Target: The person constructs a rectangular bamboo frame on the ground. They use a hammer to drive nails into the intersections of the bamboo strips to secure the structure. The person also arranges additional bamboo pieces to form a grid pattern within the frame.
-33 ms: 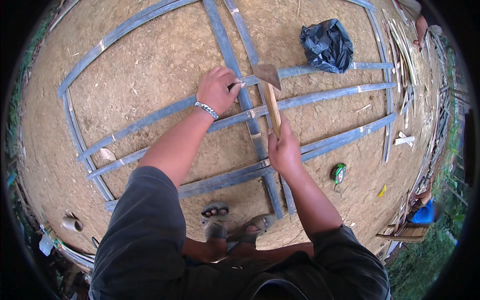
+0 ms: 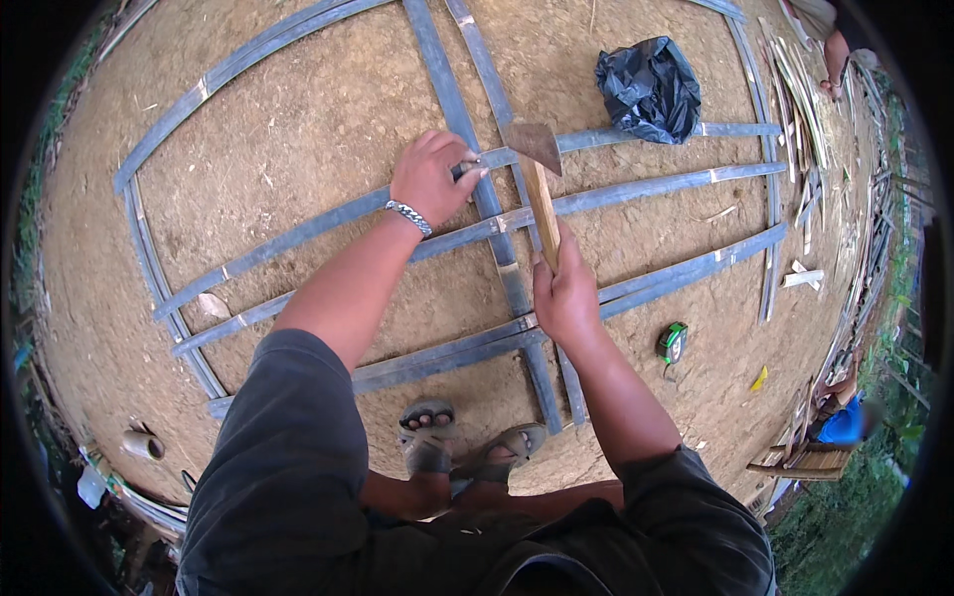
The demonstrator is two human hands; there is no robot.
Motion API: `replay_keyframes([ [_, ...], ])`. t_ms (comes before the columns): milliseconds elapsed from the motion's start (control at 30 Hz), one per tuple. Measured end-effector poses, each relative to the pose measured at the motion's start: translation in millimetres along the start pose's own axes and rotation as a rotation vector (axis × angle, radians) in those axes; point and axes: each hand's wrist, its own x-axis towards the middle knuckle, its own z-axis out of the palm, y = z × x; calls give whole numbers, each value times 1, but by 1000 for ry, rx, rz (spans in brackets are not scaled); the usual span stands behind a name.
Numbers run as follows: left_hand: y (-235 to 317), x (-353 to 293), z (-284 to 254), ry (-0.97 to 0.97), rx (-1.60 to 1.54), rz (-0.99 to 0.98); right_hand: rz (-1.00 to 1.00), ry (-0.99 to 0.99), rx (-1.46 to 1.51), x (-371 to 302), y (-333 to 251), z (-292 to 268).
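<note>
My right hand [image 2: 566, 298] is wrapped round the wooden handle of a hatchet [image 2: 542, 204]. Its dark, wedge-shaped metal head is raised above the strips, right of my left hand. My left hand [image 2: 429, 179], with a chain bracelet at its wrist, is closed in a pinch where a lengthwise grey-blue bamboo strip [image 2: 442, 74] crosses a crosswise strip [image 2: 348, 214]. Something small shows at the fingertips, too small to name. The strips form a large grid frame on the dirt ground, and pale joints show along them.
A black plastic bag [image 2: 651, 89] rests on the frame at the far right. A green tape measure [image 2: 673, 343] lies right of my right forearm. Split bamboo pieces [image 2: 795, 99] are piled along the right, where another person's hand [image 2: 833, 89] shows. My sandalled feet [image 2: 467, 442] stand at the near edge.
The hatchet head has shifted very slightly to the right. My left hand stays at the crossing.
</note>
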Motion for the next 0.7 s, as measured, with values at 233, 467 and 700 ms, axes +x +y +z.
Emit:
replay_keyframes([
  [233, -7, 17, 30, 352, 278, -434, 4, -169, -257, 1, -3, -5],
  [467, -6, 16, 28, 238, 398, -433, -178, 20, -165, 7, -53, -21],
  [700, 6, 24, 26, 151, 332, -493, -80, -175, -349, 16, -3, -19],
])
